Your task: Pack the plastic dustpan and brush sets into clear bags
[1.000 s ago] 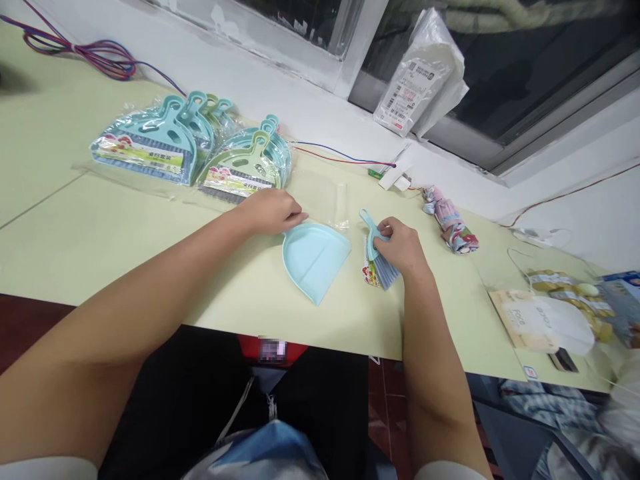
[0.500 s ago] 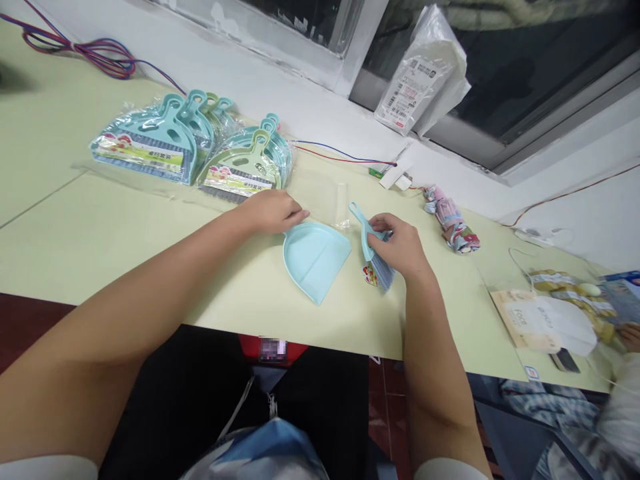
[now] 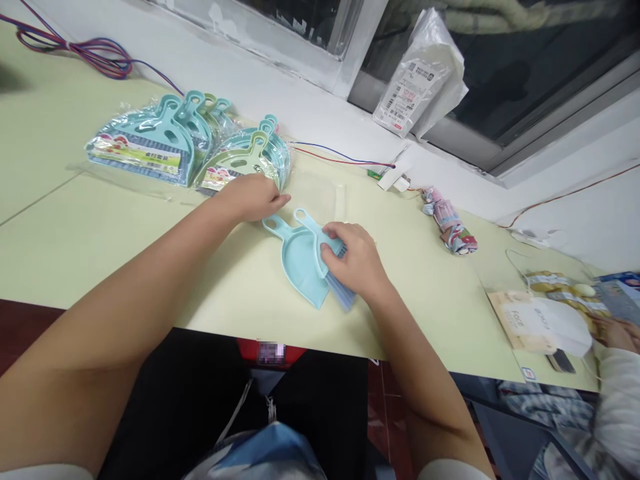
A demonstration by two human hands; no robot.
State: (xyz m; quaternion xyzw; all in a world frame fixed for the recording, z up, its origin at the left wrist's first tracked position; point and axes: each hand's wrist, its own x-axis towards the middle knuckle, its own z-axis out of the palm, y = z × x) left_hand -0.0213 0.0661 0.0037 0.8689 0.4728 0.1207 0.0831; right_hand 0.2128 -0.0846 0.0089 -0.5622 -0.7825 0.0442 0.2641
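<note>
The light-blue dustpan (image 3: 303,267) lies on the table, its ring handle toward the upper left. My left hand (image 3: 255,197) hovers just above and left of that handle, thumb stretched out and the other fingers mostly hidden; it appears to hold nothing. In my right hand (image 3: 355,257) is a small light-blue brush (image 3: 315,243), gripped at its head between thumb and fingers. Its ringed handle points to the upper left, and its grey-blue bristles slant down to the right, overlapping the dustpan's right side. Beyond them lies a clear plastic bag (image 3: 317,193).
Several wrapped dustpan-and-brush sets (image 3: 145,140) stand at the back left. Coiled wires (image 3: 100,57) lie behind them. A folded patterned cloth bundle (image 3: 450,223) and a paper packet (image 3: 520,323) lie to the right. Another person's hand (image 3: 617,331) is at the far right.
My right hand has carried the brush left, from beside the dustpan to over its right side. The left hand has come off the dustpan's handle, moving slightly up and left; the handle now shows.
</note>
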